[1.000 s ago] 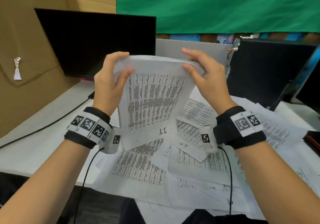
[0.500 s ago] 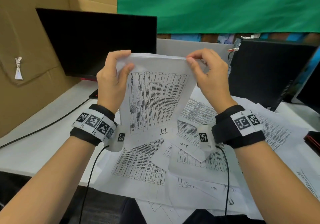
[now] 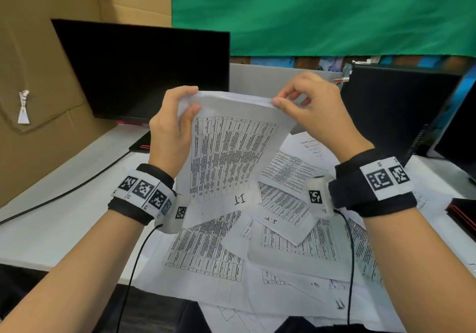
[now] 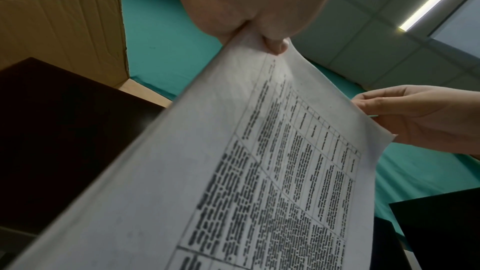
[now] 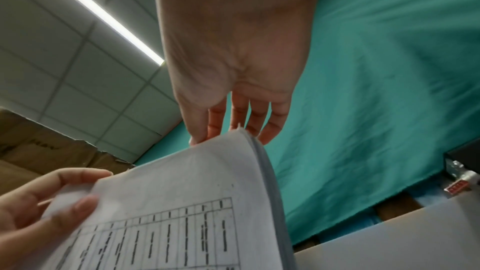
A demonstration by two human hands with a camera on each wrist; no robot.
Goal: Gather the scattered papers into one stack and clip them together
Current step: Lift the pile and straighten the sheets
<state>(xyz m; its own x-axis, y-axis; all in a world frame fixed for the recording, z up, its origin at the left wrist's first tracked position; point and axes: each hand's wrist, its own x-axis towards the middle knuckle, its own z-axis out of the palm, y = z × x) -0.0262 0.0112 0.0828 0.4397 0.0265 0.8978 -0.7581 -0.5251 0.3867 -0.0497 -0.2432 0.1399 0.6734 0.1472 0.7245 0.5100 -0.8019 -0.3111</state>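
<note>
I hold a stack of printed papers (image 3: 231, 152) upright above the table, table print facing me. My left hand (image 3: 189, 99) grips its upper left corner, thumb in front and fingers behind. My right hand (image 3: 286, 98) pinches the upper right corner at the top edge. In the left wrist view the stack (image 4: 259, 171) runs from my left hand (image 4: 249, 26) towards the right hand (image 4: 374, 110). The right wrist view shows the stack's layered edge (image 5: 262, 161) under my right fingers (image 5: 239, 114). Several loose sheets (image 3: 283, 229) lie scattered below.
The white table (image 3: 51, 229) carries a dark monitor (image 3: 144, 70) at the back left and a black computer case (image 3: 386, 114) at the back right. A cable (image 3: 77, 188) crosses the left side. Cardboard (image 3: 38, 101) stands at the left. A dark, red-edged object (image 3: 463, 211) lies at the far right.
My right hand has gone from lying over the stack's top right edge to pinching that corner. The left hand keeps its grip, and the stack stands a little straighter.
</note>
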